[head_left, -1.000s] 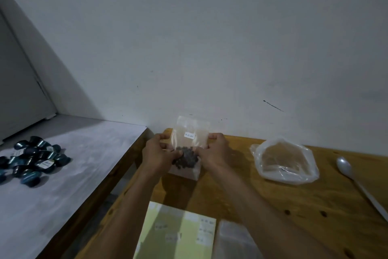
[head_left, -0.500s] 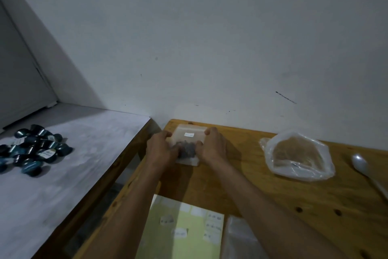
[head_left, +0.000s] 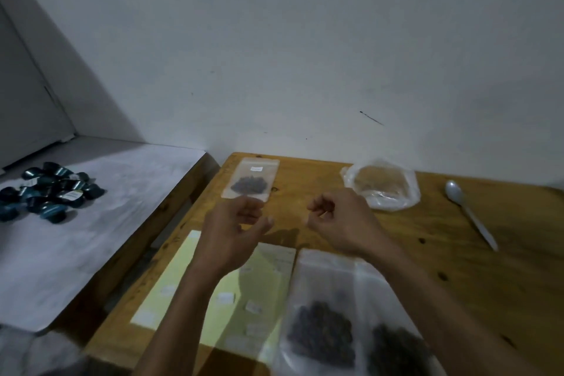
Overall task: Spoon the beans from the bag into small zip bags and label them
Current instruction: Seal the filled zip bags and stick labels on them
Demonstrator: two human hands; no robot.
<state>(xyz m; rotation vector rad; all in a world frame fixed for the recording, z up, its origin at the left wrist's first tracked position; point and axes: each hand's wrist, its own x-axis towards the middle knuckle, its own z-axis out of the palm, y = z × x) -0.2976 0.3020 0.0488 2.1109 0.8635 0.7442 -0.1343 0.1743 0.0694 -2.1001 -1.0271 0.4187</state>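
Both hands hold nothing above the wooden table (head_left: 320, 192): left hand (head_left: 232, 229) loosely open, right hand (head_left: 338, 220) loosely curled, near the labelled zip bag (head_left: 251, 179) of beans

- Dim, cool, grey-blue light throughout; no glare.
- Soft shadows fall from the hands (head_left: 232, 223) onto the wooden surface (head_left: 457, 269).
- Wide-angle bending tilts the wall (head_left: 305, 40) lines.
- Bottom-left corner and near forearms are smeared and blurred.

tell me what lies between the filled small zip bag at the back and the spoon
In the head view, between the small zip bag and the spoon lies the clear plastic bag.
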